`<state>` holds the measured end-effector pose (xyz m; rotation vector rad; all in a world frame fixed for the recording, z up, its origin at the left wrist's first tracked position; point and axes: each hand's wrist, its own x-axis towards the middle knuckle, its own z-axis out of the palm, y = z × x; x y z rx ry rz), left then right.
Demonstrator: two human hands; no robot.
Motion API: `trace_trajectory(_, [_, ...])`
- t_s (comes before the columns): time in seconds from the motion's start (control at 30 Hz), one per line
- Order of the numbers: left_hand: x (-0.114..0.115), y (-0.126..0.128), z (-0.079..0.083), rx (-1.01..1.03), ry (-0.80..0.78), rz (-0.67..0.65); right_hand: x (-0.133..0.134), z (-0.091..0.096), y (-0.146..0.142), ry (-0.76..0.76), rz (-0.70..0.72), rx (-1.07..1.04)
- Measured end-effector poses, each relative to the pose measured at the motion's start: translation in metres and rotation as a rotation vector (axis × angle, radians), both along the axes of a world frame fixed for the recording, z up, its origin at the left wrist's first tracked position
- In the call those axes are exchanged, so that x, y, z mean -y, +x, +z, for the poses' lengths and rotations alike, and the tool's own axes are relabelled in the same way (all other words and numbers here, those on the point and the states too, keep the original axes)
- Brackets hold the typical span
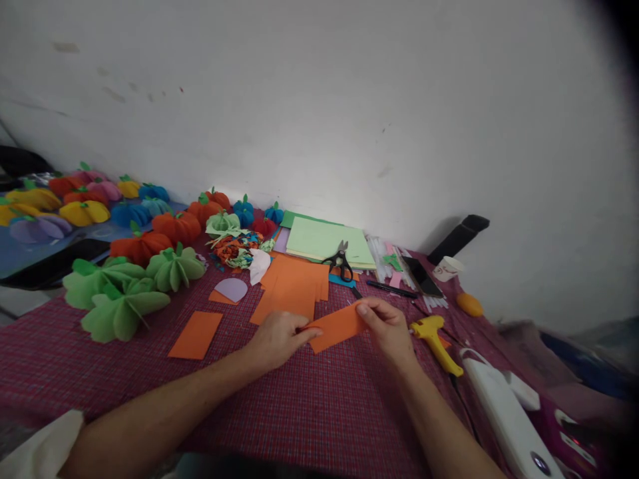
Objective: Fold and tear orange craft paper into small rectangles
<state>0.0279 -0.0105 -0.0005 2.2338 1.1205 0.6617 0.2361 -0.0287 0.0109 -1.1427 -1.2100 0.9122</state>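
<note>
Both my hands hold one folded orange paper piece (338, 326) just above the red checked tablecloth (309, 406). My left hand (277, 339) pinches its left end with fingers closed. My right hand (387, 326) pinches its upper right corner. Just beyond lies a stack of orange paper sheets (292, 286). A single orange rectangle (196, 334) lies flat to the left.
Paper pumpkins in green (120, 293), orange (172, 229), blue and yellow fill the left side. Black scissors (340, 261) rest on light green sheets (324, 241). A yellow glue gun (435, 336), a phone (422, 276), a pen (392, 288) and a small cup (448, 267) lie right. A white wall stands behind.
</note>
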Motion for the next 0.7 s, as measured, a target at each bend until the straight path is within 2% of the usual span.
trace_trajectory(0.1, [0.003,-0.001,0.001,0.000,0.220,0.021,0.001,0.001,0.000,0.100,-0.040,0.033])
trace_trajectory(0.2, [0.004,-0.004,0.005,0.092,0.366,0.005,0.006,0.009,0.002,0.191,-0.029,0.101])
trace_trajectory(0.33, [0.004,-0.011,0.012,0.247,0.542,-0.002,0.010,0.020,0.008,0.318,0.070,0.196])
trace_trajectory(0.5, [0.006,-0.016,0.013,0.344,0.789,0.031,0.011,0.022,0.015,0.436,0.190,0.279])
trace_trajectory(0.6, [0.008,-0.016,0.010,0.372,0.894,0.062,0.012,0.022,0.015,0.455,0.211,0.292])
trace_trajectory(0.7, [0.008,-0.017,0.008,0.382,0.909,0.058,0.012,0.022,0.014,0.463,0.207,0.288])
